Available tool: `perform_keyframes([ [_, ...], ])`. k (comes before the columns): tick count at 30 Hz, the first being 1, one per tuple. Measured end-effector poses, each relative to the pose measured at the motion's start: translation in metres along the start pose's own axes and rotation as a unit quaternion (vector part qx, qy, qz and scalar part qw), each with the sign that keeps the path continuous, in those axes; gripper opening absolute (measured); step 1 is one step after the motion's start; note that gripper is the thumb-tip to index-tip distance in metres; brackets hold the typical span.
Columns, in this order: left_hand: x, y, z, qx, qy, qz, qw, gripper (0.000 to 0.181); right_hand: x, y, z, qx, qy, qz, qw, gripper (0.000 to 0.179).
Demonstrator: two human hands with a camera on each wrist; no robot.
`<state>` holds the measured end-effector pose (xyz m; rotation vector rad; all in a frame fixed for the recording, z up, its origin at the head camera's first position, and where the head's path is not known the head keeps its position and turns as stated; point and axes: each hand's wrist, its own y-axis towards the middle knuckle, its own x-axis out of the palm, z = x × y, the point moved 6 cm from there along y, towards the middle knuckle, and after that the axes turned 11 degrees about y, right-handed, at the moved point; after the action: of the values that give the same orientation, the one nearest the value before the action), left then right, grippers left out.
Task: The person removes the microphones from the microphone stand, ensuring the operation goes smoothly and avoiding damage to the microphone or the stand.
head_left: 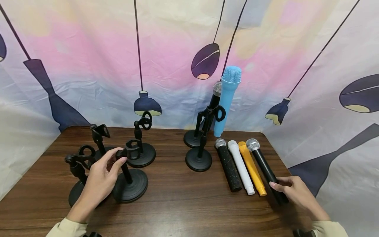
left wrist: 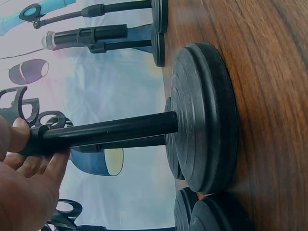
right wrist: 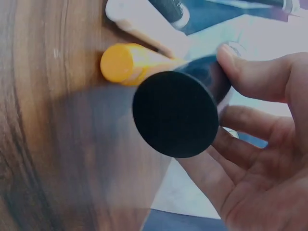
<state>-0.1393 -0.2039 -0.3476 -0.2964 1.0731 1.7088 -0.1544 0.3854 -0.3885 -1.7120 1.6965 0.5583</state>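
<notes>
My left hand (head_left: 102,179) grips the top of the stem of a black desktop microphone stand (head_left: 130,186), just below its clip. In the left wrist view, the thumb and fingers wrap the stem (left wrist: 110,131), and the round base (left wrist: 204,118) is at the tabletop. On the right, my right hand (head_left: 299,194) holds a black microphone with a silver mesh head (head_left: 263,161) near its tail end. The right wrist view shows its flat black end (right wrist: 175,114) between thumb and fingers. Left of it lie a yellow microphone (head_left: 251,168), a white microphone (head_left: 241,166) and a speckled black microphone (head_left: 228,168).
Several empty black stands, including one at the back (head_left: 142,153), surround the left hand. At the back centre, a front stand (head_left: 199,159) carries a light blue microphone (head_left: 227,98); a black microphone (head_left: 217,90) sits in the stand behind. A patterned cloth (head_left: 177,65) hangs behind the wooden table (head_left: 174,200).
</notes>
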Motion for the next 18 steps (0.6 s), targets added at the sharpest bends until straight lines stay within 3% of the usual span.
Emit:
perform_keyframes([
  [8, 0.001, 0.0, -0.001, 0.0, -0.002, 0.003, 1.0, 0.033, 0.0, 0.016, 0.017, 0.055, 0.029, 0.02, 0.9979, 0.086],
  [18, 0.001, 0.0, -0.001, -0.001, -0.008, 0.007, 0.9999, 0.032, 0.01, 0.036, 0.032, 0.086, 0.044, 0.011, 0.9952, 0.097],
])
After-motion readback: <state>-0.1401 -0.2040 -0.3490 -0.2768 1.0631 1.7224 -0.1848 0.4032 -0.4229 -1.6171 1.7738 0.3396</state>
